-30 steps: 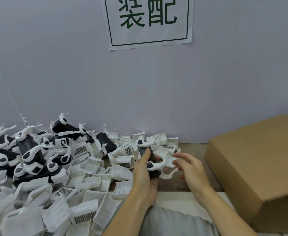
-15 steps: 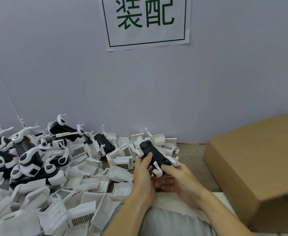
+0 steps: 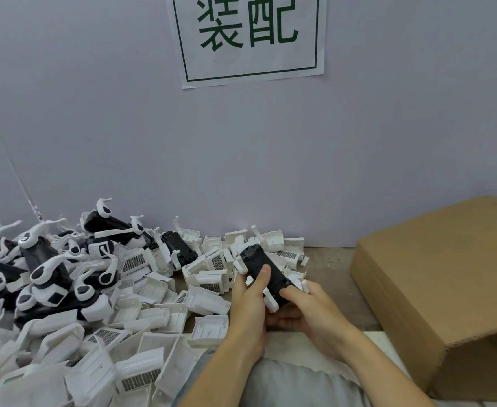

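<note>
The black body (image 3: 275, 276), white arms already clipped on, is held just above the bench (image 3: 329, 271) at near middle. It looks partly assembled. Judging by the finished units (image 3: 47, 271) at far left, a white shell from the loose heap (image 3: 150, 292) is yet to go on. The left hand (image 3: 248, 301) grips the body with its thumb on top. The right hand (image 3: 309, 312) pinches its near end, fingers curled beneath.

I face a plain pale grey-lavender wall (image 3: 388, 142), evenly lit. A white paper sign (image 3: 250, 66) with green characters in a green frame is stuck high on it. Worn beige counter (image 3: 329, 259) meets the wall's foot. Brown cardboard box (image 3: 435, 283) at right.
</note>
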`<state>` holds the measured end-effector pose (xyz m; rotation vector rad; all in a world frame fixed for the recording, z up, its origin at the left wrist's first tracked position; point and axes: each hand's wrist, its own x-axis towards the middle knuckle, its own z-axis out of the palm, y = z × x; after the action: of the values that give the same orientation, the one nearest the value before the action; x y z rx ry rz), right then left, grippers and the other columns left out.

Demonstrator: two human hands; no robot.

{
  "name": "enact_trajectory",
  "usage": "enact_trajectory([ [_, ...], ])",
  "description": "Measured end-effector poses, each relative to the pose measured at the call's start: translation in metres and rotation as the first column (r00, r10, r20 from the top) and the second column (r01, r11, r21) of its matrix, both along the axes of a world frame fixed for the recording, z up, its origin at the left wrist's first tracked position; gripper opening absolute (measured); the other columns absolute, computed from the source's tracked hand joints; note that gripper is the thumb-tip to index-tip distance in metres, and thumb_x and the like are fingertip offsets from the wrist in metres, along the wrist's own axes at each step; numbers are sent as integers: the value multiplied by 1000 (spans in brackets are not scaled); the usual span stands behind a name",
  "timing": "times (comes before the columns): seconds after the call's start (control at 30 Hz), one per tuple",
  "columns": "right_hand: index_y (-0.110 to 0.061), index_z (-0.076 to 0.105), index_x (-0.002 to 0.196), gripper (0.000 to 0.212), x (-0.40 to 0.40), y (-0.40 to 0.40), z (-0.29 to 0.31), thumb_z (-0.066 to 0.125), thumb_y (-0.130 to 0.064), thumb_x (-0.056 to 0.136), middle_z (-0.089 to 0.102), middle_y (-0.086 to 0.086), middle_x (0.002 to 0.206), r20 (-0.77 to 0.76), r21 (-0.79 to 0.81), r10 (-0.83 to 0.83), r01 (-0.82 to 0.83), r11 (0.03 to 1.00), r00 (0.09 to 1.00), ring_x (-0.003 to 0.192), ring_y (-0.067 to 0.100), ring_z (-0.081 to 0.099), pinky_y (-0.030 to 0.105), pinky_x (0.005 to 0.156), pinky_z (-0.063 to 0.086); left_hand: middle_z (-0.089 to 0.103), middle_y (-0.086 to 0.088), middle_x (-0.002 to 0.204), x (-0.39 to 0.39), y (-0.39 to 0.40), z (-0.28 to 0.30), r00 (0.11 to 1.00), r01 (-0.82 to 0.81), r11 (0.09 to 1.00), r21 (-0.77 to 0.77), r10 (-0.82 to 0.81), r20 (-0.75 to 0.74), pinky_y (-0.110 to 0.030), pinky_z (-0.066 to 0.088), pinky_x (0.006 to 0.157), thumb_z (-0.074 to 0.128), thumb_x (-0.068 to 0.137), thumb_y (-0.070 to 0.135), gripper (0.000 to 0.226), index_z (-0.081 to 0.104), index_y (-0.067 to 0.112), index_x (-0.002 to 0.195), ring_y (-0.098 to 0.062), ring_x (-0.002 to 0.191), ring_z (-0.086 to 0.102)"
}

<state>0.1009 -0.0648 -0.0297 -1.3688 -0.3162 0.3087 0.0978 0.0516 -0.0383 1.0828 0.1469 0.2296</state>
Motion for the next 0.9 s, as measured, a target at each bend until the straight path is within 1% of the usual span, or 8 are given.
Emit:
enact_trajectory([
  [0.1,-13,70,94,29,2,-2,-3,54,-22,71,74,17,88,-9,-34,37,-38,999,999,73,29,71,30,65,55,76,-17,102,0,0,1,1000,-28,999,-40,29,9,-57,54,87,65,96,22,7,65,23,103,-44,101,71],
  [0.23,-10,67,95,25,3,-1,-4,54,-19,75,74,17,84,-16,-66,38,-39,997,999,71,27,71,25,59,53,75,-18,104,-1,0,1,999,-22,1000,-17,23,32,-57,54,89,64,97,19,14,70,30,93,-43,101,71],
  [0.3,-11,68,93,17,2,0,-3,52,-11,89,74,16,82,-17,-86,23,-24,996,1000,69,27,71,25,57,53,76,-16,104,-1,0,1,999,-30,999,18,30,30,-61,54,90,65,96,19,19,70,34,86,-42,100,71],
  [0.37,-12,70,87,26,1,1,-3,46,-6,96,74,16,80,-29,-120,-5,1,993,1000,66,26,70,26,57,54,76,-13,103,0,0,0,999,-41,998,56,40,26,-60,56,83,66,96,21,18,69,36,86,-40,99,72],
  [0.47,-12,70,83,26,-2,1,0,48,-8,97,73,15,76,-33,-135,-18,13,991,999,61,24,67,26,55,53,76,-10,102,1,0,-2,998,-52,995,83,50,25,-46,54,69,67,95,24,15,68,36,88,-38,97,73],
  [0.63,-8,67,94,18,-2,1,1,52,-16,99,71,15,75,-73,-70,-13,8,998,997,60,24,65,28,57,52,78,-9,100,0,0,-3,998,-48,993,107,44,45,-51,59,80,68,95,24,13,68,37,90,-33,94,74],
  [0.77,-22,75,69,38,-1,0,1,52,-12,98,69,11,68,-82,-59,-8,3,998,997,57,21,64,25,54,50,79,-3,96,-1,0,-5,998,-50,990,133,43,52,-37,56,64,67,96,26,15,69,40,90,-26,90,75],
  [0.9,-21,73,68,37,-2,0,3,50,-9,94,70,14,73,-83,-64,3,-8,998,997,60,22,63,26,56,49,78,-5,96,0,-1,-5,996,-64,990,129,56,65,-41,57,71,66,96,25,10,68,33,101,-28,94,74],
])
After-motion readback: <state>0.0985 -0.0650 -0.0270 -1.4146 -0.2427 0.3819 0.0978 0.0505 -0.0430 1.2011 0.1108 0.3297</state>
